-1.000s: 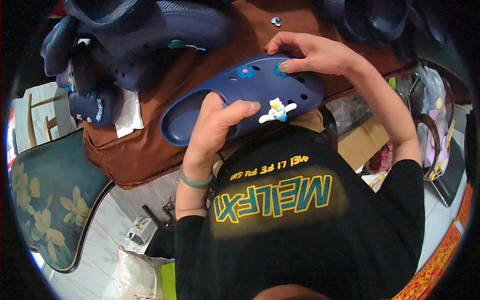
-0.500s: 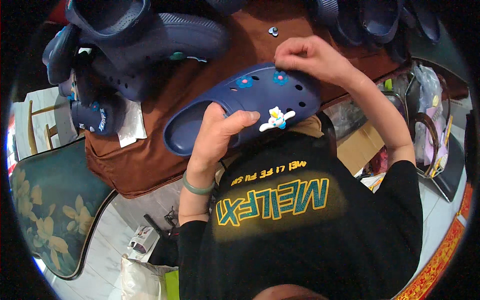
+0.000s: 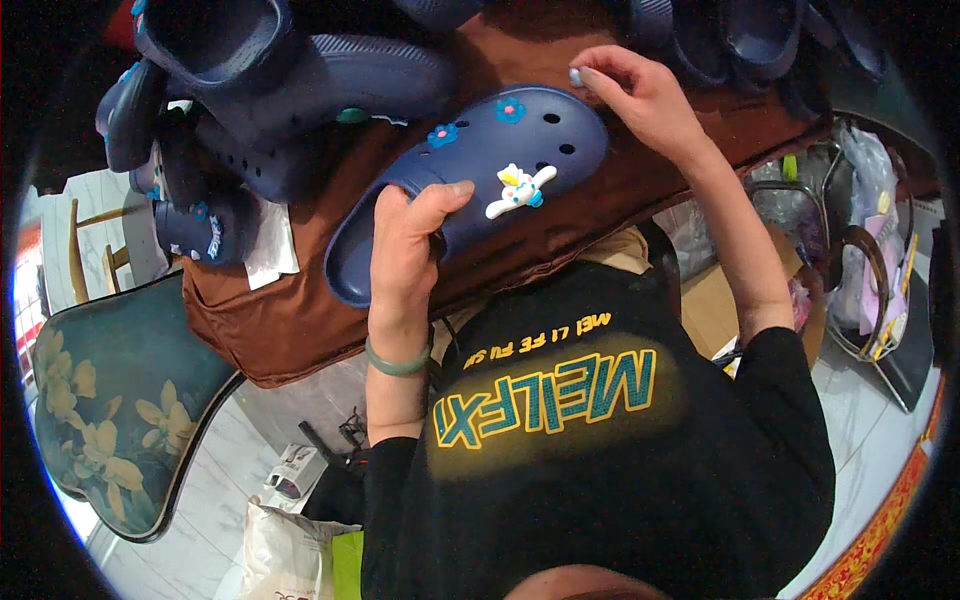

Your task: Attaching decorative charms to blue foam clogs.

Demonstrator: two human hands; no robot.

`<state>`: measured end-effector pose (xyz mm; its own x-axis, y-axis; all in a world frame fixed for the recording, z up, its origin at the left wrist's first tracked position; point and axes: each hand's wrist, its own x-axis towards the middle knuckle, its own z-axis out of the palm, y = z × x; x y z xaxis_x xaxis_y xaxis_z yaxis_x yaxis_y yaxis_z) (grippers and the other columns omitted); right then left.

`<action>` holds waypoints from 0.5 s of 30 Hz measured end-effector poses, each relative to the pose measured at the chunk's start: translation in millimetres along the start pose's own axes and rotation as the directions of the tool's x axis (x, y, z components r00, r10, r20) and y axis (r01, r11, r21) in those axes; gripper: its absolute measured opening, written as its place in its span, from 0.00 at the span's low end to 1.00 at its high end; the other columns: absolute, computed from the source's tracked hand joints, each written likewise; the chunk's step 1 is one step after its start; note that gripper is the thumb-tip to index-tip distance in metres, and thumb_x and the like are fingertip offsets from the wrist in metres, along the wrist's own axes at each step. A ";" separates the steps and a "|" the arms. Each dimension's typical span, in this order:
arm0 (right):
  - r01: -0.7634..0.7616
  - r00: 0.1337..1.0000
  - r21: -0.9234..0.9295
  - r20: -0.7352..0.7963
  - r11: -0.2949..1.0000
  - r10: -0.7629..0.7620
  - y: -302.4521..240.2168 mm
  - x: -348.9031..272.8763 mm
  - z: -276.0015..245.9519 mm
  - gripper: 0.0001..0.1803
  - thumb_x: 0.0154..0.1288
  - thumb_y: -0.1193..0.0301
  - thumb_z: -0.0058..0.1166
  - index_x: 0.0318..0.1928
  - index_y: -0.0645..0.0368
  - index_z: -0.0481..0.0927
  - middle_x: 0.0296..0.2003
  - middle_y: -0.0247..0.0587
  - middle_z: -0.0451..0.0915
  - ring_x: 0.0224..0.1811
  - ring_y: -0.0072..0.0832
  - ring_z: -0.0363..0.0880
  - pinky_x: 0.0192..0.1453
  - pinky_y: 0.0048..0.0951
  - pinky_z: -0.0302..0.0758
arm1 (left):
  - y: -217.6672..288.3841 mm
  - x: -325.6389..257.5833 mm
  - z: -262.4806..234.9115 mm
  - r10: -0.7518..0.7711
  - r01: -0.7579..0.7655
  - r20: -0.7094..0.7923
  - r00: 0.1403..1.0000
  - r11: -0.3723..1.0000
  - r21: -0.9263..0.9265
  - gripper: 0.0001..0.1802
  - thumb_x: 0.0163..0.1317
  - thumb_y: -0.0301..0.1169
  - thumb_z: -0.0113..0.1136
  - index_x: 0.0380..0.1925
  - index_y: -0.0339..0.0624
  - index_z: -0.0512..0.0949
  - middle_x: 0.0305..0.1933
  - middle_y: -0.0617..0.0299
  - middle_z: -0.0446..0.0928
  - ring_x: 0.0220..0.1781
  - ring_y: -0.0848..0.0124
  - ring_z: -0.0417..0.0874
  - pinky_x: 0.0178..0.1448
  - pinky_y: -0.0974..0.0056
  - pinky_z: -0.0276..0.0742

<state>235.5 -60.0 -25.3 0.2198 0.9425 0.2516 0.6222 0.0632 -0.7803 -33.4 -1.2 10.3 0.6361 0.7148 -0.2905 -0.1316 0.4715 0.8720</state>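
Note:
My left hand grips a navy blue foam clog at its middle, thumb on top, over a table with a brown cloth. The clog carries a white cartoon-figure charm and two small flower charms in its holes. Just past the clog's toe, my right hand pinches a small pale charm between its fingertips. A green bangle sits on my left wrist.
More navy clogs are piled on the table to the left and along the far edge. A chair with a floral cushion stands at the lower left. Bags and a wire rack crowd the right side.
My right hand has lifted off the clog's toe holes and now holds a small pale charm just beyond the toe. The left hand keeps its grip on the clog.

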 end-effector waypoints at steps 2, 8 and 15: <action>-0.252 0.968 0.433 0.129 0.865 0.217 -18.3 -15.7 -7.1 0.08 0.65 0.69 0.56 0.41 0.59 0.81 0.34 0.32 0.81 0.34 0.23 0.77 0.43 0.24 0.73 | -4.8 -0.1 -4.8 0.001 -0.001 -0.007 1.000 1.000 0.007 0.20 0.51 0.26 0.57 0.45 0.27 0.77 0.44 0.53 0.81 0.44 0.67 0.83 0.52 0.64 0.77; -0.174 0.981 0.375 0.148 0.911 0.127 -37.6 -40.0 3.4 0.07 0.60 0.69 0.61 0.37 0.58 0.82 0.52 0.39 0.75 0.57 0.27 0.69 0.62 0.28 0.64 | 0.4 -0.8 3.9 0.003 -0.004 -0.018 1.000 0.999 -0.043 0.18 0.51 0.24 0.56 0.44 0.27 0.78 0.42 0.53 0.82 0.43 0.67 0.84 0.52 0.64 0.77; -0.148 0.988 0.309 0.097 0.939 0.123 -31.8 -38.4 14.3 0.15 0.59 0.66 0.62 0.43 0.59 0.75 0.58 0.44 0.69 0.61 0.34 0.67 0.65 0.32 0.61 | -1.4 -4.4 -0.2 -0.002 0.002 -0.006 1.000 1.000 0.006 0.18 0.52 0.24 0.56 0.43 0.28 0.78 0.42 0.53 0.82 0.43 0.67 0.84 0.53 0.64 0.76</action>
<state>196.4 -93.5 -18.3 0.2208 0.9705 0.0968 0.3197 0.0218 -0.9473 -36.2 -4.9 10.2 0.6316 0.7173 -0.2943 -0.1262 0.4696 0.8738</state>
